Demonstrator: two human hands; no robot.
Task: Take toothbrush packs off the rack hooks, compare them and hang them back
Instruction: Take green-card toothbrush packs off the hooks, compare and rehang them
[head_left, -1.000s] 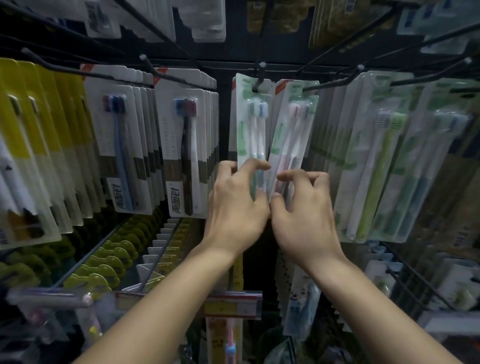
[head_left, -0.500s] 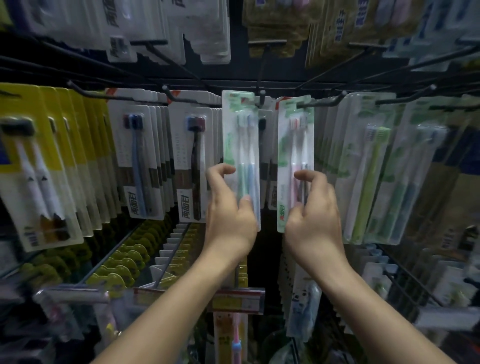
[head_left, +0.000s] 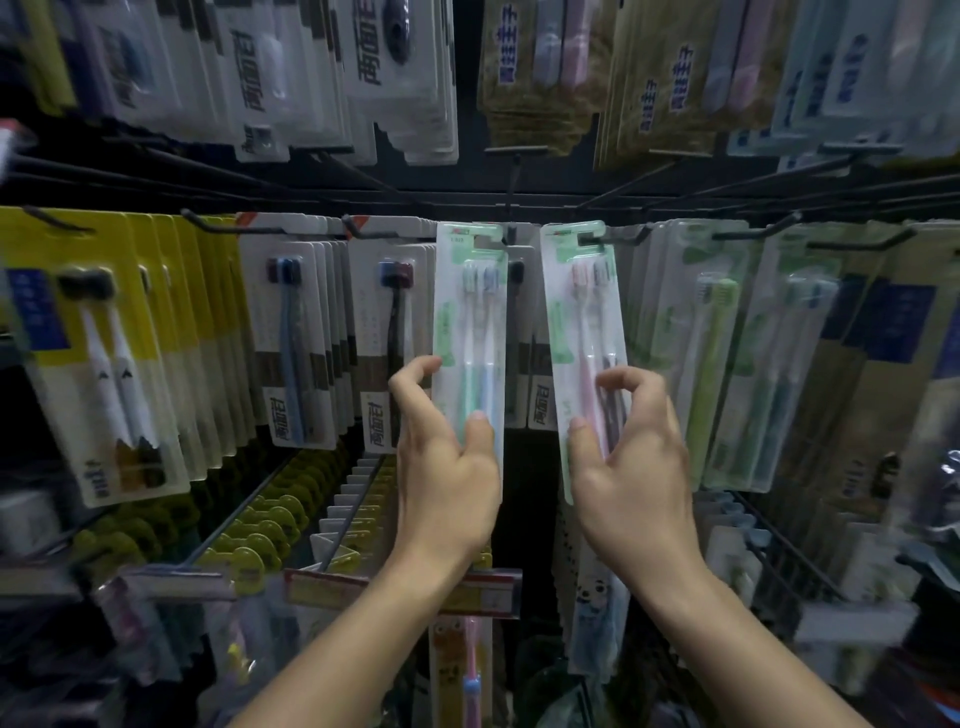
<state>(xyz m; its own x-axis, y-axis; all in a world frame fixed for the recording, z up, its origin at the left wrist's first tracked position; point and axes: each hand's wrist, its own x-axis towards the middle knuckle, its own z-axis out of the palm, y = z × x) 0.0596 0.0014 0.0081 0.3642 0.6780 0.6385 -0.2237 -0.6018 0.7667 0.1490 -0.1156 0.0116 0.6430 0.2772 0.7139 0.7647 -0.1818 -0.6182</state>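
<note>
My left hand (head_left: 447, 462) grips the lower part of a green-and-white toothbrush pack (head_left: 470, 322) holding a green and a blue brush; thumb on its front, fingers round its left edge. My right hand (head_left: 631, 457) grips a matching pack (head_left: 582, 322) with a pink and a grey brush. Both packs stand upright, side by side with a gap between them. The right pack's top hole sits at the tip of a black hook (head_left: 613, 240). The left pack's top is close to another hook tip (head_left: 511, 231); whether it hangs on it is unclear.
Rows of hanging packs fill the rack: yellow packs (head_left: 104, 364) at left, white packs (head_left: 301, 332) beside them, green packs (head_left: 727, 353) at right, and another row (head_left: 395, 78) above. Lower hooks carry yellow-tabbed items (head_left: 260, 535). Price tags (head_left: 405, 587) sit below my wrists.
My hands have drawn apart, separating the two packs that were held together. Both packs now stand upright near the hook tips. The view has tilted upward.
</note>
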